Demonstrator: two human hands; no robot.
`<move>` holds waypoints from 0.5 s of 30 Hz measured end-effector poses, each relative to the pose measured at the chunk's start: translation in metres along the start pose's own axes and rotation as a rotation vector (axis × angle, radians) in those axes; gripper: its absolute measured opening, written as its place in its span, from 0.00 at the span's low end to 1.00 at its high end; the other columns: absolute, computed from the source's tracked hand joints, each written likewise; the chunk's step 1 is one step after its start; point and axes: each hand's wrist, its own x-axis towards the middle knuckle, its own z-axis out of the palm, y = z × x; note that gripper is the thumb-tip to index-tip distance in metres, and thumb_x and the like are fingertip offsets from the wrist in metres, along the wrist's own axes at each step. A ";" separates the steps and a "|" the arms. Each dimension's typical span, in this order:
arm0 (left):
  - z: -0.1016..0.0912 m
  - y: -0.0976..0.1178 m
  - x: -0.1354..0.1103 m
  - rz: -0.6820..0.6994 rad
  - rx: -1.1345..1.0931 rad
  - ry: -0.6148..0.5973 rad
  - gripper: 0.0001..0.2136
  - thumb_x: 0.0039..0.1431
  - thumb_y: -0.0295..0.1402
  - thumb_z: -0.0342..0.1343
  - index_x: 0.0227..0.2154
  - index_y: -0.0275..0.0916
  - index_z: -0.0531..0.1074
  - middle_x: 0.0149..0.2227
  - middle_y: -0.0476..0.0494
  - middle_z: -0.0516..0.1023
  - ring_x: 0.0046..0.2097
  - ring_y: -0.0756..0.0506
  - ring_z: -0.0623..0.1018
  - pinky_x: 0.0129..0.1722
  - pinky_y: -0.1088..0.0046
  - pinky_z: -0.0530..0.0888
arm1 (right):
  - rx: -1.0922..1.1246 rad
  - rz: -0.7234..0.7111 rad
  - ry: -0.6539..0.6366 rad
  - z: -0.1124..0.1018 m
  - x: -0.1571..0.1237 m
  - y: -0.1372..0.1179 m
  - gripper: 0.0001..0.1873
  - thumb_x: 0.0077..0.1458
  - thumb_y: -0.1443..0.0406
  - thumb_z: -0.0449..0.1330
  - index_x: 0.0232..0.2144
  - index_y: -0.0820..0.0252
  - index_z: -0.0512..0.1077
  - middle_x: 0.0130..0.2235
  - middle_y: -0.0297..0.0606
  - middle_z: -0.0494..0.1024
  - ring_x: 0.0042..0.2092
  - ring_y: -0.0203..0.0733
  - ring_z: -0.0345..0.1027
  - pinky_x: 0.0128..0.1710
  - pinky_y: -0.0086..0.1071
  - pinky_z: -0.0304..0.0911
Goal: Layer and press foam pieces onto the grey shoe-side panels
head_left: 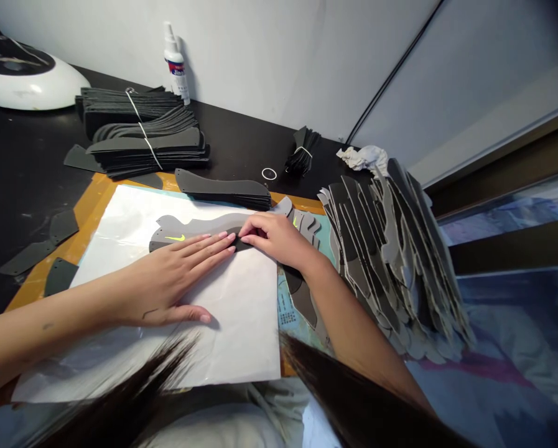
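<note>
While left hand [160, 283] lies open, flat, right hand [279, 239] pinches dark strip [243, 246]; banded bundle [148, 140], bottle [176, 67] behind.

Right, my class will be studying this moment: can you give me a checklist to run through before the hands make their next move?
1. Left hand flat, fingers on the gray piece: ok.
2. Gray piece lying on the white paper: ok.
3. Right hand gripping the piece's lower edge: cannot tell; thumb and forefinger are close together there, but the contact is unclear.
4. Lower edge fully visible: not ok; the hands cover part of it.
5. Area around the right forearm free of loose pieces: not ok; gray pieces lie beside it.
6. Spray bottle upright: ok, near the wall.
</note>
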 end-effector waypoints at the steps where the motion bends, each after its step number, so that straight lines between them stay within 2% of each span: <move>1: -0.001 0.000 0.000 0.000 -0.004 -0.012 0.47 0.68 0.60 0.48 0.73 0.26 0.43 0.75 0.27 0.40 0.76 0.35 0.46 0.74 0.61 0.41 | -0.005 0.001 -0.012 0.000 0.000 0.000 0.04 0.62 0.71 0.63 0.33 0.60 0.75 0.36 0.33 0.77 0.37 0.37 0.67 0.40 0.30 0.59; 5: -0.001 -0.001 0.001 -0.021 -0.041 -0.030 0.47 0.67 0.60 0.49 0.73 0.25 0.44 0.75 0.25 0.41 0.75 0.32 0.49 0.74 0.56 0.45 | -0.006 -0.028 -0.026 -0.002 0.000 0.000 0.05 0.60 0.72 0.63 0.32 0.59 0.74 0.37 0.33 0.77 0.39 0.37 0.68 0.41 0.30 0.59; 10: 0.002 -0.002 0.000 -0.009 -0.078 0.025 0.49 0.67 0.58 0.52 0.76 0.37 0.33 0.75 0.31 0.40 0.75 0.32 0.50 0.74 0.55 0.49 | -0.022 0.000 -0.037 -0.003 0.000 -0.002 0.05 0.60 0.72 0.63 0.32 0.59 0.74 0.38 0.34 0.76 0.40 0.38 0.68 0.42 0.32 0.60; 15: 0.004 -0.004 0.000 -0.008 -0.090 0.034 0.50 0.66 0.58 0.53 0.75 0.41 0.29 0.75 0.33 0.40 0.75 0.31 0.52 0.74 0.53 0.51 | -0.002 0.024 -0.058 -0.004 0.000 -0.002 0.05 0.60 0.72 0.63 0.31 0.59 0.74 0.37 0.33 0.74 0.40 0.38 0.68 0.42 0.32 0.61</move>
